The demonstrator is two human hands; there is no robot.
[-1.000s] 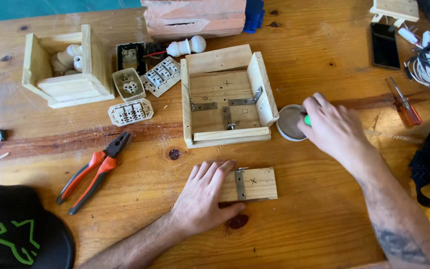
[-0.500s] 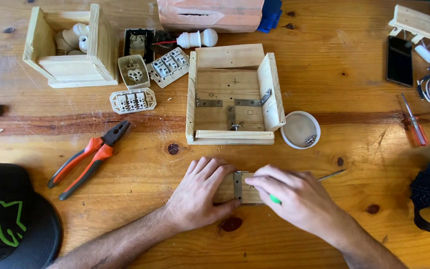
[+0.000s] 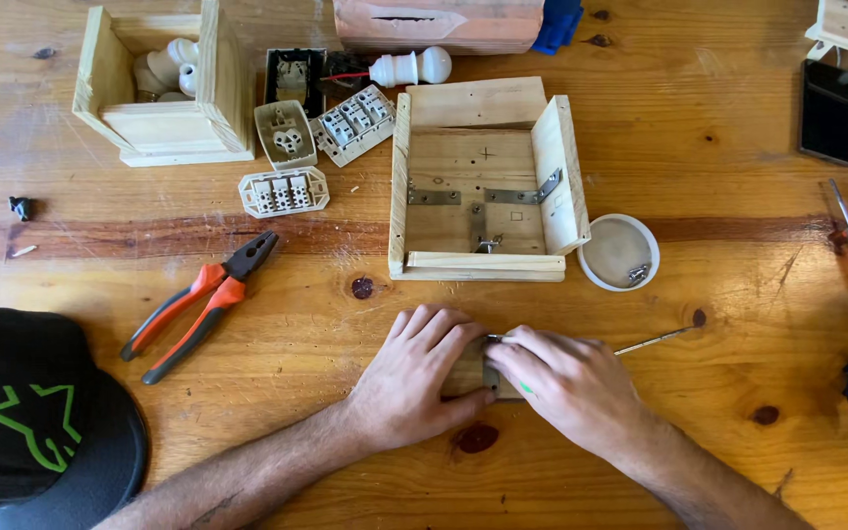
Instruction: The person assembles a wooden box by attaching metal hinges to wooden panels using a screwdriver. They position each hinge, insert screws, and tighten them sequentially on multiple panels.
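the small wooden block (image 3: 468,378) lies flat on the wooden surface (image 3: 699,442) near its front edge, almost wholly covered by the two hands, with a metal plate on its top just showing between them. the left hand (image 3: 414,378) presses down on the block with fingers spread flat, so this grip is a hold-down and not a closed grasp. the right hand (image 3: 566,388) is closed around a thin tool with a green handle end, and its metal shaft (image 3: 652,342) points out to the right; the fastener at the plate is hidden, so its seating cannot be told. risk: the left fingertips lie just beside the working point, and a slip of the tool would likely strike them. risk: the block is restrained by hand pressure only, so a sideways push could skid or rotate it. the white dish (image 3: 618,252) holding small metal parts sits near the right forearm's path and could be knocked, scattering the parts. the open wooden box frame (image 3: 483,186) stands just behind the hands. the orange pliers (image 3: 198,304) and black cap (image 3: 36,432) lie well apart to the left.
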